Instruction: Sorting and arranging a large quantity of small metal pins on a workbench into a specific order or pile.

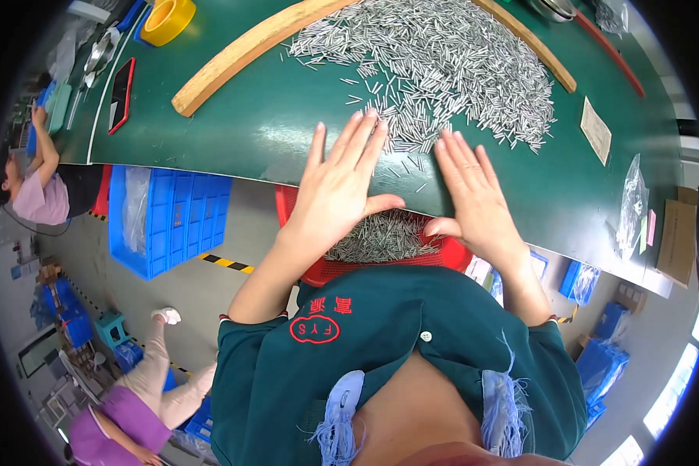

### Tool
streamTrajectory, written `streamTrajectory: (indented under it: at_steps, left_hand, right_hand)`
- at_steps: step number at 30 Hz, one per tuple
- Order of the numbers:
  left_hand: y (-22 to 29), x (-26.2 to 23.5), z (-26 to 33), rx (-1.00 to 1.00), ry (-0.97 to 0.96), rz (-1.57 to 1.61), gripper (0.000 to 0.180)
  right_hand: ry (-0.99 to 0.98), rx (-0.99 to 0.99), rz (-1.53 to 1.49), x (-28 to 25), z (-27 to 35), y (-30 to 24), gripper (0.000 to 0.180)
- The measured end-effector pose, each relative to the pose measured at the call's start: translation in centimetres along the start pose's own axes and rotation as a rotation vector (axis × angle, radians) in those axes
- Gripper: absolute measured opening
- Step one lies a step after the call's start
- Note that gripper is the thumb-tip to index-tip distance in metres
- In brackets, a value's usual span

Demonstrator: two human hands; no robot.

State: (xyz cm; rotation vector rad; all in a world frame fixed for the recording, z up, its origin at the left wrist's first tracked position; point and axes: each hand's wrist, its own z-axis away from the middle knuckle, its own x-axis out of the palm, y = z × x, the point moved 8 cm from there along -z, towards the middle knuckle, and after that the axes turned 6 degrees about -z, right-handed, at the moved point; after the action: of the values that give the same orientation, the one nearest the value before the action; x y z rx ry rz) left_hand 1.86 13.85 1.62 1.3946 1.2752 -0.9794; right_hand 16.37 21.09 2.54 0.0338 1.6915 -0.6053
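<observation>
A wide heap of small metal pins [443,62] is spread over the green tabletop [264,116]. My left hand [338,171] lies palm down at the heap's near left side, fingers stretched and fingertips by the closest pins. On the other side my right hand [474,194] is also flat, its fingers extended along the near right side. A few loose pins lie between the two hands. Below the table edge, a red basket [287,203] holds many more pins [384,237], partly hidden by my hands and shirt.
Two wooden bars [241,58] flank the heap. At the left are a red-edged phone [120,95] and yellow tape [167,21]. A paper slip [596,130] and a clear plastic bag [633,206] lie right. A blue crate [171,221] stands left; two people are at left.
</observation>
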Motion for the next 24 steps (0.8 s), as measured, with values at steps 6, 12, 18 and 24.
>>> streamTrajectory:
  at_steps: [6, 12, 18, 24]
  left_hand:
    - [1.1, -0.2, -0.4, 0.040, 0.012, 0.047, 0.099]
    - [-1.8, -1.7, 4.1, -0.066, -0.002, 0.018, 0.081]
    - [1.1, -1.8, 5.4, 0.073, 0.033, 0.094, 0.067]
    - [2.4, -1.5, 3.9, 0.132, 0.049, 0.142, 0.062]
  right_hand:
    - [-0.005, -0.093, -0.160, -0.1, -0.8, -1.5, 0.111]
    - [-0.038, 0.040, -0.061, -1.1, 2.7, 0.6, 0.106]
    - [-0.104, 0.016, -0.048, -0.1, 3.2, -1.4, 0.092]
    - [-0.066, -0.096, -0.098, -0.3, 2.1, -2.0, 0.084]
